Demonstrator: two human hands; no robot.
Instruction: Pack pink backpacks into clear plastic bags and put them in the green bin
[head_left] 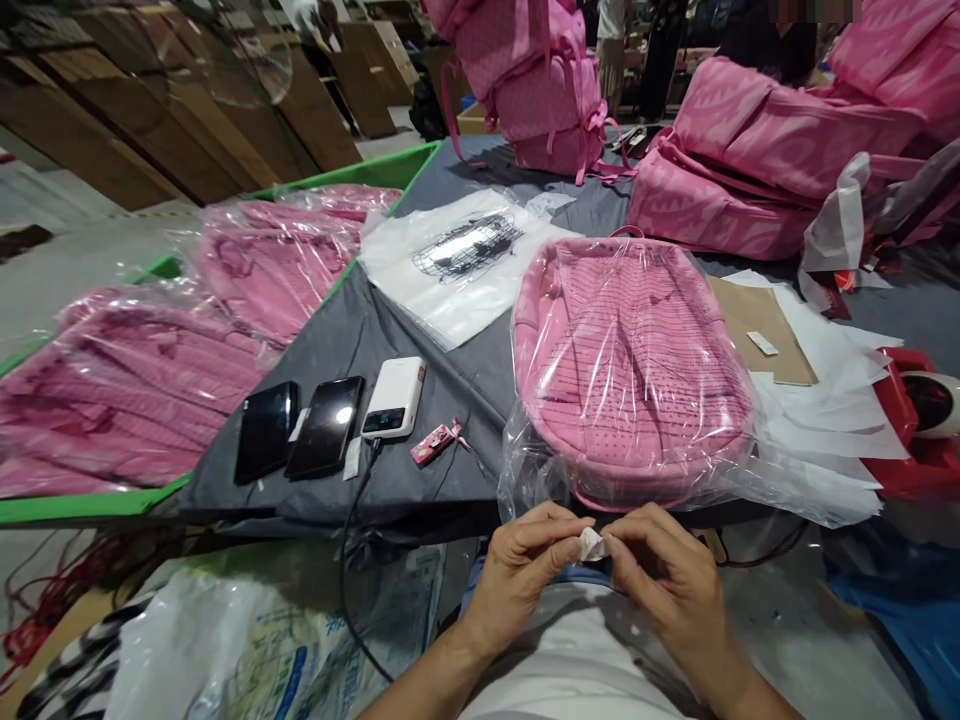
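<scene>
Between my fingertips is a small crumpled white piece (592, 545), paper or tape by its look. My left hand (525, 560) pinches it from one side and my right hand (664, 570) from the other, both close to my body at the table's front edge. Just beyond them a pink backpack (630, 350) lies flat on the grey-covered table, strap side up, inside a clear plastic bag (540, 480). The bag's loose end spreads toward me and to the right. Neither hand grips the backpack.
Two dark phones (326, 425), a white power bank (395, 398) with a cable, and a small pink packet (433, 443) lie left. White printed bags (457, 250) lie behind. Bagged pink backpacks (150, 380) fill a green-edged bin; more backpacks (750, 150) are stacked at the back. Papers (825, 420) lie right.
</scene>
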